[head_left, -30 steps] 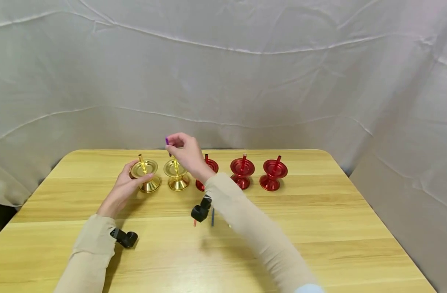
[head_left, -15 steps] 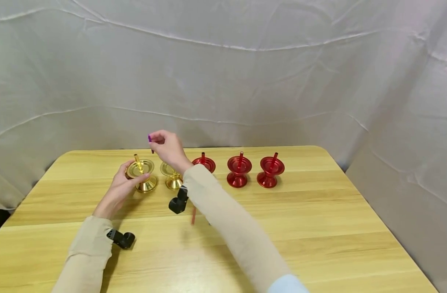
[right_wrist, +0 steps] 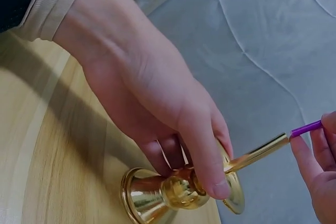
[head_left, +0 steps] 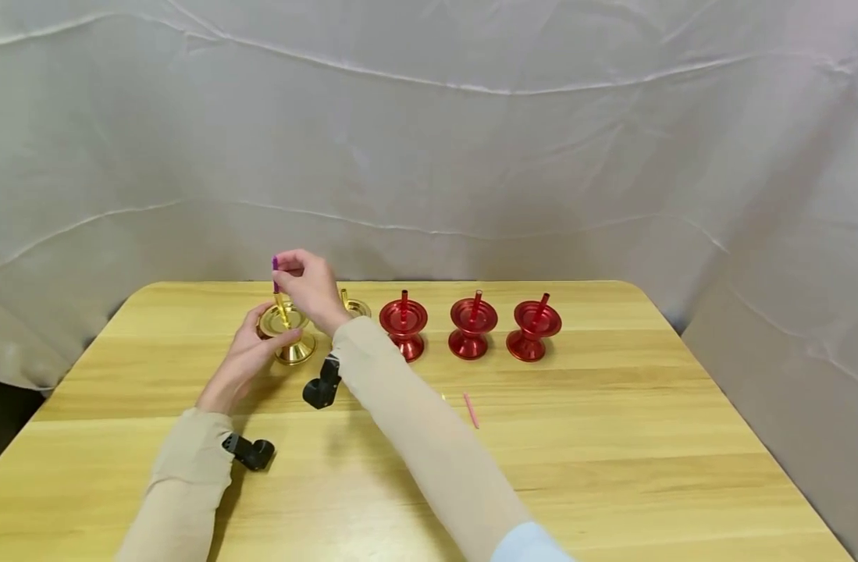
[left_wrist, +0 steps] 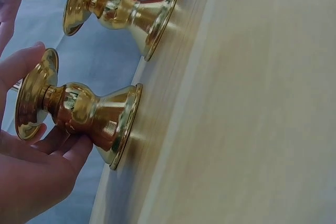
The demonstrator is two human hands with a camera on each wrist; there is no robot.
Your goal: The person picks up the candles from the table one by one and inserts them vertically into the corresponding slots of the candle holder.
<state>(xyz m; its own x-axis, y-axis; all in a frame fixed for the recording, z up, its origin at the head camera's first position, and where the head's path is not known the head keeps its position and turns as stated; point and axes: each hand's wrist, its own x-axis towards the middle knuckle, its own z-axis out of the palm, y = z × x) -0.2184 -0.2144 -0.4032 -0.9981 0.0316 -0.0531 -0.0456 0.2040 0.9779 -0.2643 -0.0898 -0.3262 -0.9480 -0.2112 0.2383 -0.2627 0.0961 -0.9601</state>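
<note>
My left hand [head_left: 249,351] grips the leftmost gold candle holder [head_left: 296,350], fingers curled under its dish and thumb over the rim. This holder stands upright on the table, and a thin gold tube [right_wrist: 257,153] rises from its dish. My right hand [head_left: 311,287] pinches a short purple stick [right_wrist: 306,128] between thumb and fingertips. The stick's lower end is right at the tube's mouth, nearly in line with it. A second gold candle holder [left_wrist: 113,11] stands just to the right, partly hidden by my right hand in the head view.
Three red candle holders [head_left: 404,316] with upright tubes stand in a row toward the right. A pink stick [head_left: 471,410] lies on the wooden table [head_left: 646,437] beside my right sleeve, with a yellow tip [head_left: 443,396] peeking out. A grey cloth [head_left: 429,140] hangs behind the table.
My right hand has moved left with the purple stick, from over the second gold holder to the leftmost one's tube, and has come down onto it. My left hand keeps its grip.
</note>
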